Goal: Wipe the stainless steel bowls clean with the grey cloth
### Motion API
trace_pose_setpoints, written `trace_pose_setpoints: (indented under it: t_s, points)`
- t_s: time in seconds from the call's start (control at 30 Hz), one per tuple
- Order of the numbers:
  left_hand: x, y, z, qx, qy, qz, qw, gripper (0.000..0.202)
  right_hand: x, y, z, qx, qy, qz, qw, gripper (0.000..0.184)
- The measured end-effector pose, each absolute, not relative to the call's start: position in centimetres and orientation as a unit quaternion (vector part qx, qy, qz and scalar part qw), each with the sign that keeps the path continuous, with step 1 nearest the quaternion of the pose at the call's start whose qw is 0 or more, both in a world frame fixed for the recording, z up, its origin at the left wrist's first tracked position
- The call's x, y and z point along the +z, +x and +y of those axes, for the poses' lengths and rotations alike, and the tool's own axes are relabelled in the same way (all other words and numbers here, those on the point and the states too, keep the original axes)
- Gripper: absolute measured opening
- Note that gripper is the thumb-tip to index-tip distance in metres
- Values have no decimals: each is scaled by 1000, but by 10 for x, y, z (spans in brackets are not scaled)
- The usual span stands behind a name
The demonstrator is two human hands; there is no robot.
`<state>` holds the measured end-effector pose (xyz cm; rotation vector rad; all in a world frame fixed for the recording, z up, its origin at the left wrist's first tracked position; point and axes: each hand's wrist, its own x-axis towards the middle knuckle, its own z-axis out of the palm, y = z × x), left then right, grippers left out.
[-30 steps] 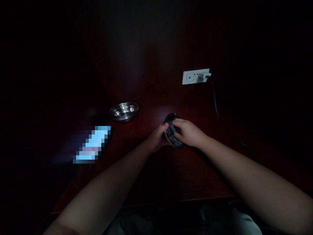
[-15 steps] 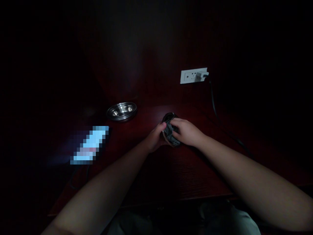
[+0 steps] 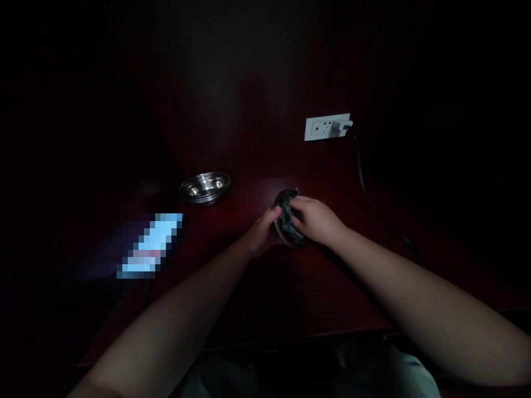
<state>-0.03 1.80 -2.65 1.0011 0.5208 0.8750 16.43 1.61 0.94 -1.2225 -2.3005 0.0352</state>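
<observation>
Over the middle of the table, my left hand (image 3: 265, 232) wraps round the left side of a dark, round-rimmed object (image 3: 286, 194), its thumb on the rim. A pale edge runs along that object's lower left side. Inside its mouth shows dark grey cloth (image 3: 292, 228) with light, stitch-like marks. My right hand (image 3: 313, 218) is closed on this cloth from the right, fingers bent into the opening. Darkness hides the object's exact kind, and the right fingertips are partly out of sight.
A shiny metal bowl (image 3: 206, 188), perhaps stacked, stands at the back left. Nearer lies a lit phone-like screen (image 3: 155, 243), blurred out. A white wall socket (image 3: 327, 127) holds a plug whose black cable (image 3: 360, 171) runs down onto the dark red table (image 3: 332, 304).
The dark object tilts a little, and the cloth in its opening has shifted slightly under my right fingers. Both hands keep their hold. The whole view has drifted slightly.
</observation>
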Motion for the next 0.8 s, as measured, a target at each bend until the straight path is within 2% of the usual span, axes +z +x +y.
trace_pose_setpoints:
  t_s: [0.5,0.8]
  points:
    - [-22,0,14,395,458,247,757,62,14,166,14,31,-451,-858,246,6]
    - [-24,-1,17,394,455,250,758,61,12,167,14,89,-332,-898,274,10]
